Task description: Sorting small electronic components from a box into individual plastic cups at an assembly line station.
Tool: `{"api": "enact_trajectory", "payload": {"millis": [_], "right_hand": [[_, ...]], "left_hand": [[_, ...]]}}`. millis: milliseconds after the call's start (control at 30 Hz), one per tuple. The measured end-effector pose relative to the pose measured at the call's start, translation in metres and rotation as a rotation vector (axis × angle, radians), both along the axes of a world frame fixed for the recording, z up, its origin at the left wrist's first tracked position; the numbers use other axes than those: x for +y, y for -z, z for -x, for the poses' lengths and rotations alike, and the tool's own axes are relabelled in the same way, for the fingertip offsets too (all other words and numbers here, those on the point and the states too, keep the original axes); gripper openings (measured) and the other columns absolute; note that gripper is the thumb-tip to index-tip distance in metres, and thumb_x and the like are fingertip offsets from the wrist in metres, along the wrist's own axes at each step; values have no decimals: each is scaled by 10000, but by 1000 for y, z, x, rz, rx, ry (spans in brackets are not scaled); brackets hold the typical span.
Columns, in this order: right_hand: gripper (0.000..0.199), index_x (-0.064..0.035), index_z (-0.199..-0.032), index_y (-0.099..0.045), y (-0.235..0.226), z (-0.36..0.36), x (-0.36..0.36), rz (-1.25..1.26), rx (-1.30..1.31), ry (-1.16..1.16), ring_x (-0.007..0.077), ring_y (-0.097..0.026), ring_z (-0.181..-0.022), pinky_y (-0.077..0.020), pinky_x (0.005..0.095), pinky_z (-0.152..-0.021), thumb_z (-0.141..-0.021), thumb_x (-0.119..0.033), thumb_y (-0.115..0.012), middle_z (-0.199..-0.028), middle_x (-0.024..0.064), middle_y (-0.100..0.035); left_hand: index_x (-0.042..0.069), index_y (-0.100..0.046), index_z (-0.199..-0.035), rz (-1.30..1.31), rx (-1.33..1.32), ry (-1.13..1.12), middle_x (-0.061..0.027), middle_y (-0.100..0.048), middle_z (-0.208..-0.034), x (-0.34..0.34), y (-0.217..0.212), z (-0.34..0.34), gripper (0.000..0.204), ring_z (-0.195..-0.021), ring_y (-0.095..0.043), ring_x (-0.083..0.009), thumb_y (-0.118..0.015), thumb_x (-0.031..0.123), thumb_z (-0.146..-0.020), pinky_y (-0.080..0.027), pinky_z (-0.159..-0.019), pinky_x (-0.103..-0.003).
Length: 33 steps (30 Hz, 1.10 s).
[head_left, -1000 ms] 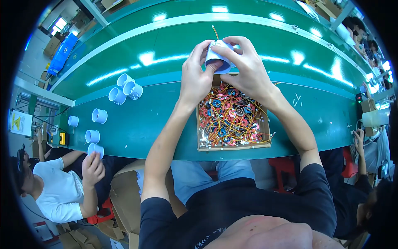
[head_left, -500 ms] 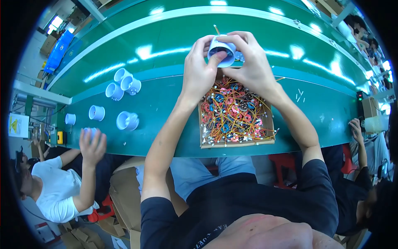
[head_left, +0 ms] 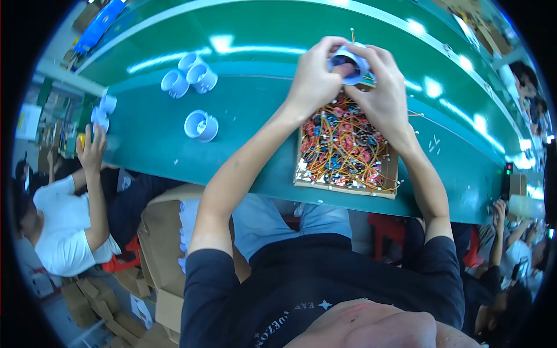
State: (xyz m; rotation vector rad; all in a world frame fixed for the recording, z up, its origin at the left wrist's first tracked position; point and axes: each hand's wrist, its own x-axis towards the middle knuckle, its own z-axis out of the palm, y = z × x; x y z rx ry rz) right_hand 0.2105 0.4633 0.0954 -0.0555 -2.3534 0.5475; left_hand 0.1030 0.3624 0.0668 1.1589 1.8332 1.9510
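Note:
Both hands are closed round a pale lavender plastic cup [head_left: 361, 76] above the far end of a cardboard box. My left hand [head_left: 316, 78] grips its left side, with the thumb pushed into the cup's mouth. Fingers of my right hand [head_left: 383, 81] wrap over the top and right side. A thin wire [head_left: 352, 35] with a small light tip sticks up behind the cup. What lies inside the cup is mostly hidden by the thumb. Below my hands, the cardboard box [head_left: 348, 190] holds many red, blue and black ring-like parts with tangled yellow-orange wires and white connectors.
Left of the box, a cup [head_left: 201, 126] with small white pieces lies on the green table [head_left: 243, 156]; three cups [head_left: 202, 78] cluster behind it. A co-worker's hand [head_left: 91, 152] is by more cups [head_left: 108, 104] at far left. Small white sticks [head_left: 434, 144] lie right of the box.
The view has shifted, so the table and box appear moved. My thumb sits deeper in the cup's mouth. The co-worker's hand and nearby cups are now farther left.

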Motion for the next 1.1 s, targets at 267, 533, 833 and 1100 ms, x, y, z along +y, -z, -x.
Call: {"api": "enact_trajectory", "payload": {"millis": [267, 533, 833, 1100], "right_hand": [[575, -102, -1207, -577, -7, -9, -16, -68, 45, 91, 309, -549, -1138, -480, 390, -909, -663, -16, -743, -1217, 166, -537], [546, -91, -1176, -566, -36, -7, 11, -12, -122, -213, 328, -553, -1096, -485, 402, -891, -658, 3, -713, -1172, 181, -537], [433, -46, -1136, -558, -27, -12, 6, 509, -82, -300, 286, -614, -982, -510, 363, -858, -738, -62, -728, -1061, 128, -594], [353, -23, -1078, -588, -18, -21, 10, 42, -610, -278, 260, -629, -914, -513, 364, -772, -774, -126, -735, -932, 115, -608]], "left_hand": [[-16, -552, -1138, -143, 299, -102, -181, -647, -1026, -1, -2, -2, 430, -963, -652, -271, -681, -8, -728, -517, -834, -349], [0, -509, -1239, -367, 144, 358, -128, -613, -1153, -5, -14, 26, 523, -1156, -552, -227, -739, 74, -775, -400, -1036, -359], [0, -671, -1037, -134, 678, -67, -112, -677, -1036, -34, -37, 16, 221, -924, -660, -177, -691, 37, -820, -525, -835, -294], [-36, -673, -980, -49, 420, -1055, -116, -693, -945, -243, -28, 48, 136, -832, -666, -168, -632, 15, -860, -537, -742, -278]]}}
